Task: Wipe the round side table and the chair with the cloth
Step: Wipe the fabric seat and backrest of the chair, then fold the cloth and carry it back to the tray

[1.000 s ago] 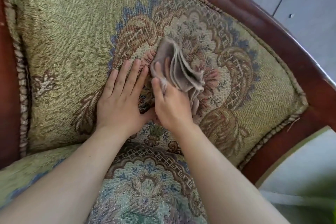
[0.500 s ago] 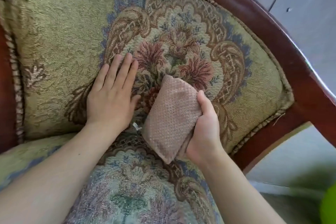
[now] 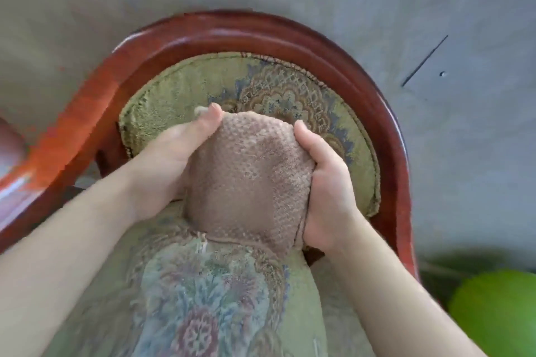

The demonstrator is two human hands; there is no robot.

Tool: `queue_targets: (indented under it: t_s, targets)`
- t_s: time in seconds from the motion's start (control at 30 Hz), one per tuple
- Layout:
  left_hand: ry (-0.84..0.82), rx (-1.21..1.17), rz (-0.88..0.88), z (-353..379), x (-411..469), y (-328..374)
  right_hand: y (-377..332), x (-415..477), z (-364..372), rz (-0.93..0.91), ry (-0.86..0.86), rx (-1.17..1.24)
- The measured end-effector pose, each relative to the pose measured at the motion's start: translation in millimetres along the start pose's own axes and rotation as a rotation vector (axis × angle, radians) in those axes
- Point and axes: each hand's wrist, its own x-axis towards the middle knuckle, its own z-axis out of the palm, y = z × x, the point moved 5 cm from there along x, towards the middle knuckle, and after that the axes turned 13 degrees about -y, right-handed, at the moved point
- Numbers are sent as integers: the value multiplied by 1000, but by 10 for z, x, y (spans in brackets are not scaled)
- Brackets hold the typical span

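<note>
A brownish-pink textured cloth (image 3: 246,180) is bunched between both hands, lifted in front of the chair's back cushion. My left hand (image 3: 168,159) grips its left side, thumb up at the top edge. My right hand (image 3: 324,182) clasps its right side, thumb near the top. The chair (image 3: 232,33) has a curved red-brown wooden frame, a green floral back cushion (image 3: 179,87) and a matching seat cushion (image 3: 203,298) below the cloth. The round side table is not in view.
Grey floor (image 3: 449,139) surrounds the chair, with a dark line on it at the right. A green rounded object (image 3: 499,310) sits at the lower right. A reddish rounded shape (image 3: 10,142) shows at the left edge.
The view has pulled back and up, so the whole chair back now shows. My left hand left the cushion and took hold of the cloth, which both hands now hold off the fabric.
</note>
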Motion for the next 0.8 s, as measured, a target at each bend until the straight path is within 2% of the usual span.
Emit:
queue_targets:
  t_s: [0.1,0.23,0.4,0.5,0.6,0.7,0.8]
  targets:
    - [162,63,77,180,-596,833,-377,-235,691,62,-126,69]
    - [432,393,181,386,-1625,2031,-830,-505,1738,122,-255,104]
    - [693,645,205,684,-3350,3148,-1123,-986,3320,77,-519,-194]
    - [786,671,252,924,-4544,3512,-939,-1366,4262,53,-666,-337]
    - [883,754,264,1213,-5779,3728,-595,-1791,5217,62,-782,-382]
    - [994,775,226,1467,-6970,3759,-292,-2256,6176,-29,-866,-410]
    - [1094,719,291,1730,-8025,3708,-26,-2709,7046,-130,-930,-491]
